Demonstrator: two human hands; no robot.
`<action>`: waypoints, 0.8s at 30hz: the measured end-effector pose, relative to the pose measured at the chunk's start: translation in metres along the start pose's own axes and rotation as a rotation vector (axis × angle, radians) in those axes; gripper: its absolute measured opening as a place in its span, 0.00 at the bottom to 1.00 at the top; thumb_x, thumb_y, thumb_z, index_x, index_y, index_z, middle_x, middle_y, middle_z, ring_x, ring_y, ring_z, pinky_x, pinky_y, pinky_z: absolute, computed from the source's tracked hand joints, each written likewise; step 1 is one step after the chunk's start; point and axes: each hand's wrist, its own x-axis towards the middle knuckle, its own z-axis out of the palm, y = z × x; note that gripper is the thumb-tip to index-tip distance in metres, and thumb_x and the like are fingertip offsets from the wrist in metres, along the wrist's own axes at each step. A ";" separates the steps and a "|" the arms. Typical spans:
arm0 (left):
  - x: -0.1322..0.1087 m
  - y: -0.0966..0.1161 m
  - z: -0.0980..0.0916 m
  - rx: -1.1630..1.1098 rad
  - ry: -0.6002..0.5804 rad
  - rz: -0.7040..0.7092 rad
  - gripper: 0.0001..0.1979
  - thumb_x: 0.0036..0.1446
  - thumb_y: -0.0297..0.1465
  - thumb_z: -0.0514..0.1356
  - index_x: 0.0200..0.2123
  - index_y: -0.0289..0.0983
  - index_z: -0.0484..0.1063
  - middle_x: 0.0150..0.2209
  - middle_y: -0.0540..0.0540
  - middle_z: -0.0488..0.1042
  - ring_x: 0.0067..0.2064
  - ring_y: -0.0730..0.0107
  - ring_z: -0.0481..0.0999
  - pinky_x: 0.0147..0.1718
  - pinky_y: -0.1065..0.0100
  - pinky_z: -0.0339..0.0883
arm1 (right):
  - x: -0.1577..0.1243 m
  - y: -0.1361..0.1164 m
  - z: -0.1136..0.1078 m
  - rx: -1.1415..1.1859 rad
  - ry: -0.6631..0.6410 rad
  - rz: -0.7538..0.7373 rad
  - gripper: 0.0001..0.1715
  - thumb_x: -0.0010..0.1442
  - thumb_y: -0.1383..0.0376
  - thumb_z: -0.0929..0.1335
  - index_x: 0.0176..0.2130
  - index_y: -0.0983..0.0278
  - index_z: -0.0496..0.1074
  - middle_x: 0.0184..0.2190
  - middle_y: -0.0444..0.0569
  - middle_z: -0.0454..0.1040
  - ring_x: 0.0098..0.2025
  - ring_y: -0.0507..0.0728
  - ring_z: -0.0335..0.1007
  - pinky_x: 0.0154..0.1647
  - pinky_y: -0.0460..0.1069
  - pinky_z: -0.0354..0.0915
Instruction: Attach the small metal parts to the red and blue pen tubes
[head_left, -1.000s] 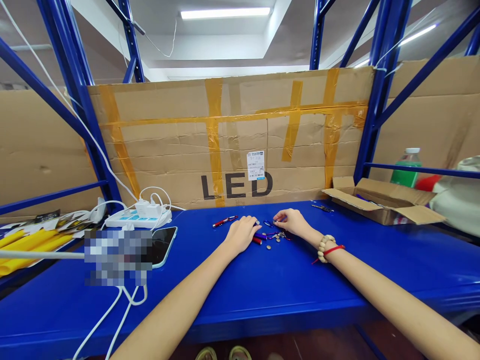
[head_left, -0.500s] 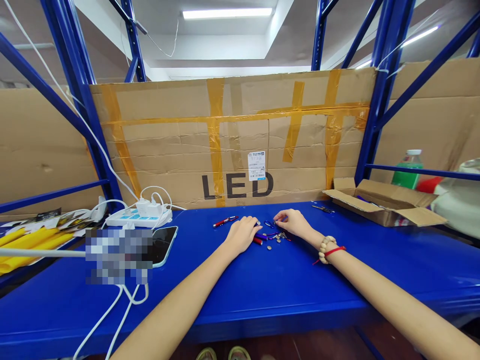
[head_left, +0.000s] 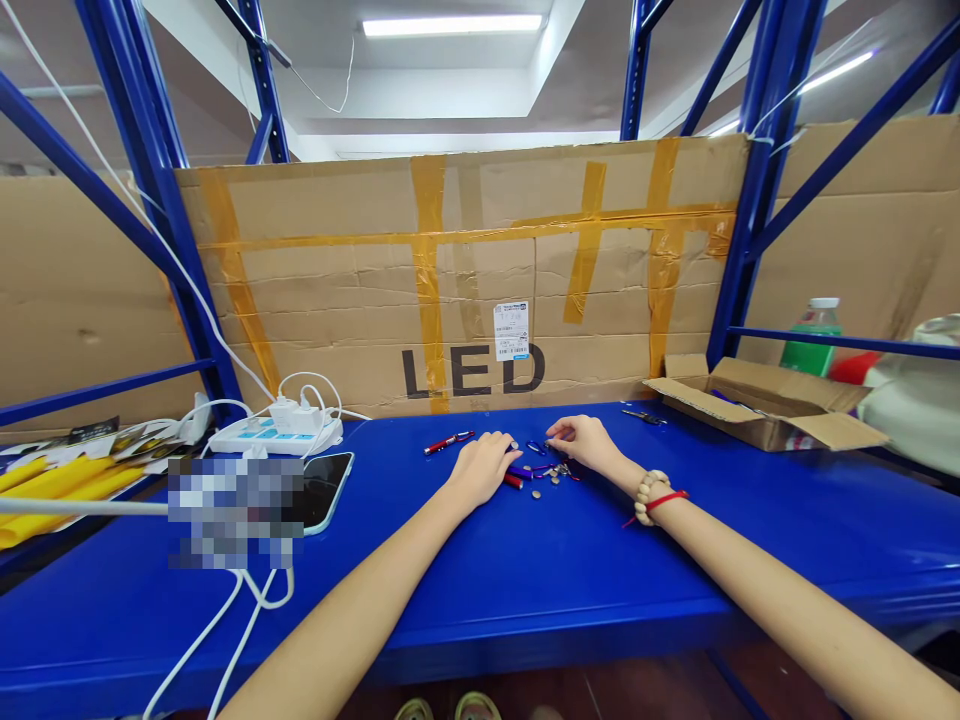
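My left hand (head_left: 484,470) lies palm down on the blue shelf surface, fingers stretched out together. A small silver disc (head_left: 514,446) sits at its fingertips, and a red tube (head_left: 513,481) pokes out beside them. My right hand (head_left: 583,441) is closed in a pinch; whatever is between its fingertips is too small to make out. Just left of that pinch is a blue carabiner-like clip (head_left: 535,447). Between the hands lie a purple tube (head_left: 520,471), metal keychain parts (head_left: 561,470) and a loose round disc (head_left: 536,494).
A red pen-like stick (head_left: 448,443) lies beyond my left hand. At left are a phone (head_left: 330,490), a power strip (head_left: 259,436) and white cables. An open cardboard box (head_left: 772,410) stands at right, near dark metal tweezers or keys (head_left: 643,416). Cardboard (head_left: 360,300) walls the back.
The whole view has shifted very slightly. Both hands keep nearly the same positions, and the small items between them look unmoved.
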 end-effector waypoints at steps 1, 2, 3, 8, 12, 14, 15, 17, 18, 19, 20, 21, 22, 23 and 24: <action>0.000 0.000 0.000 -0.003 0.003 0.000 0.14 0.63 0.36 0.43 0.37 0.38 0.65 0.39 0.48 0.72 0.42 0.67 0.68 0.39 0.67 0.61 | 0.000 0.000 0.000 0.002 0.002 0.000 0.07 0.49 0.69 0.68 0.32 0.66 0.74 0.28 0.48 0.77 0.29 0.52 0.73 0.30 0.44 0.67; 0.000 0.000 0.000 -0.007 0.005 0.000 0.14 0.63 0.36 0.43 0.37 0.38 0.65 0.39 0.48 0.72 0.42 0.67 0.68 0.40 0.67 0.61 | 0.000 -0.001 0.000 -0.003 0.004 0.004 0.07 0.49 0.69 0.68 0.32 0.65 0.75 0.28 0.48 0.77 0.29 0.52 0.73 0.30 0.44 0.67; 0.000 0.000 0.000 -0.010 0.007 0.000 0.14 0.63 0.36 0.43 0.37 0.38 0.65 0.39 0.48 0.72 0.42 0.67 0.68 0.40 0.67 0.61 | -0.001 -0.002 0.000 -0.014 0.005 0.011 0.07 0.49 0.69 0.68 0.32 0.65 0.75 0.28 0.48 0.77 0.30 0.52 0.73 0.31 0.44 0.67; 0.000 0.000 0.000 -0.014 0.007 -0.001 0.14 0.63 0.36 0.43 0.37 0.38 0.66 0.39 0.47 0.71 0.42 0.67 0.68 0.40 0.68 0.61 | -0.006 -0.014 -0.006 -0.127 -0.021 0.098 0.09 0.49 0.67 0.68 0.34 0.61 0.75 0.30 0.44 0.78 0.35 0.54 0.73 0.32 0.45 0.65; 0.000 0.000 0.001 -0.015 0.005 0.002 0.14 0.63 0.36 0.43 0.37 0.38 0.65 0.39 0.47 0.71 0.42 0.67 0.68 0.39 0.68 0.61 | -0.009 -0.021 -0.010 -0.205 -0.034 0.146 0.10 0.50 0.68 0.67 0.35 0.59 0.75 0.32 0.42 0.78 0.38 0.54 0.72 0.32 0.45 0.64; 0.000 0.000 0.000 -0.011 0.004 0.003 0.14 0.63 0.36 0.43 0.37 0.38 0.65 0.39 0.47 0.71 0.42 0.67 0.68 0.39 0.68 0.61 | -0.009 -0.020 -0.010 -0.228 -0.030 0.145 0.12 0.50 0.69 0.66 0.35 0.59 0.75 0.33 0.42 0.77 0.38 0.54 0.72 0.31 0.45 0.63; 0.000 0.000 0.000 -0.008 0.002 0.003 0.14 0.63 0.36 0.43 0.37 0.38 0.65 0.39 0.47 0.71 0.41 0.67 0.68 0.39 0.68 0.61 | -0.009 -0.019 -0.010 -0.231 -0.031 0.140 0.12 0.50 0.70 0.66 0.36 0.59 0.75 0.33 0.42 0.77 0.38 0.53 0.72 0.31 0.45 0.63; 0.000 0.001 0.000 -0.003 -0.002 0.002 0.14 0.63 0.36 0.43 0.37 0.37 0.65 0.39 0.47 0.71 0.41 0.67 0.68 0.38 0.68 0.61 | -0.009 -0.017 -0.009 -0.228 -0.032 0.128 0.13 0.50 0.70 0.65 0.36 0.58 0.75 0.34 0.42 0.77 0.37 0.53 0.72 0.30 0.44 0.63; 0.000 0.001 -0.001 -0.004 -0.004 0.002 0.14 0.63 0.36 0.43 0.37 0.38 0.65 0.39 0.47 0.71 0.41 0.67 0.68 0.38 0.68 0.61 | -0.009 -0.017 -0.008 -0.226 -0.030 0.124 0.13 0.50 0.71 0.65 0.36 0.58 0.75 0.34 0.42 0.77 0.36 0.53 0.72 0.30 0.44 0.63; 0.000 0.001 -0.001 -0.006 -0.004 0.002 0.14 0.63 0.36 0.43 0.37 0.38 0.65 0.39 0.47 0.71 0.41 0.67 0.68 0.38 0.68 0.61 | -0.009 -0.016 -0.008 -0.224 -0.026 0.122 0.14 0.50 0.71 0.65 0.36 0.58 0.75 0.34 0.42 0.77 0.36 0.53 0.72 0.29 0.44 0.63; 0.000 0.001 -0.001 -0.009 -0.003 0.002 0.14 0.63 0.36 0.43 0.37 0.38 0.65 0.39 0.47 0.71 0.41 0.67 0.68 0.38 0.68 0.61 | -0.008 -0.016 -0.008 -0.223 -0.020 0.121 0.13 0.50 0.70 0.66 0.36 0.58 0.75 0.34 0.43 0.77 0.36 0.53 0.72 0.30 0.44 0.63; 0.000 0.001 -0.001 -0.012 -0.002 0.003 0.14 0.63 0.36 0.43 0.37 0.38 0.65 0.39 0.47 0.71 0.41 0.67 0.68 0.38 0.68 0.61 | -0.008 -0.016 -0.007 -0.220 -0.015 0.118 0.13 0.51 0.70 0.65 0.36 0.58 0.75 0.34 0.43 0.77 0.36 0.53 0.72 0.30 0.44 0.63; 0.000 0.001 -0.001 -0.016 -0.001 0.003 0.14 0.63 0.36 0.43 0.37 0.38 0.65 0.39 0.47 0.71 0.41 0.67 0.68 0.38 0.68 0.61 | -0.008 -0.015 -0.007 -0.215 -0.012 0.107 0.12 0.52 0.69 0.65 0.36 0.58 0.75 0.35 0.44 0.77 0.36 0.53 0.72 0.31 0.45 0.63; 0.000 0.000 0.000 -0.020 0.002 0.004 0.14 0.63 0.36 0.43 0.37 0.38 0.65 0.39 0.47 0.71 0.41 0.67 0.68 0.39 0.67 0.61 | -0.007 -0.015 -0.006 -0.208 -0.012 0.088 0.11 0.52 0.68 0.65 0.36 0.59 0.75 0.35 0.44 0.77 0.36 0.53 0.72 0.32 0.45 0.64; 0.000 0.000 0.000 -0.025 0.004 0.006 0.14 0.63 0.36 0.43 0.37 0.38 0.65 0.39 0.47 0.71 0.41 0.67 0.68 0.39 0.67 0.61 | -0.007 -0.014 -0.006 -0.198 -0.015 0.061 0.11 0.53 0.66 0.65 0.36 0.60 0.75 0.35 0.45 0.77 0.36 0.53 0.72 0.33 0.45 0.64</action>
